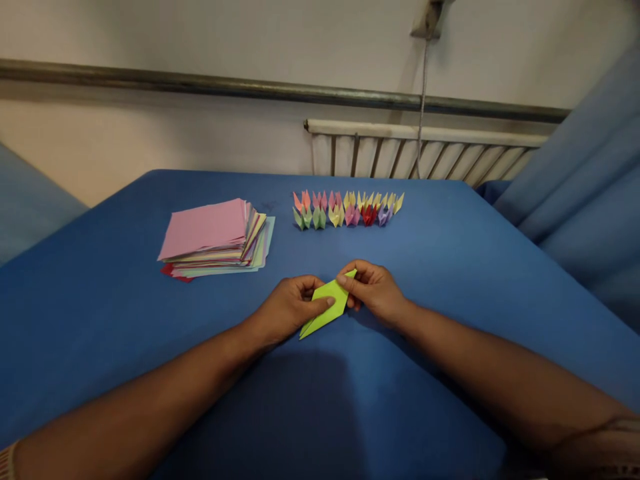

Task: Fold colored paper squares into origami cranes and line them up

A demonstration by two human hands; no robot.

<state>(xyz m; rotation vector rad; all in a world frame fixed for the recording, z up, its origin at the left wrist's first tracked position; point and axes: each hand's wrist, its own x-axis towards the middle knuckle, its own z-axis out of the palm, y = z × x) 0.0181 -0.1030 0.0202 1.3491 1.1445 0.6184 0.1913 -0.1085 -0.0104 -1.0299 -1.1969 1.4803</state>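
Note:
A lime-green folded sheet of paper [327, 308] is held between my two hands, tilted, with one pointed corner toward me and another up at the right. My left hand [295, 303] grips its left part, thumb lying across the front and fingers behind. At the upper right corner my right hand [373, 287] pinches the paper between thumb and forefinger; its other fingers curl beneath. The fingers behind the sheet are partly hidden.
Beyond my hands stand two rows of small folded paper cranes [352, 215] in several colours. A stack of coloured paper sheets [205, 230] lies to the left on the blue table [100, 300]. A blue curtain [590, 167] hangs at the right; a radiator [380, 128] is behind.

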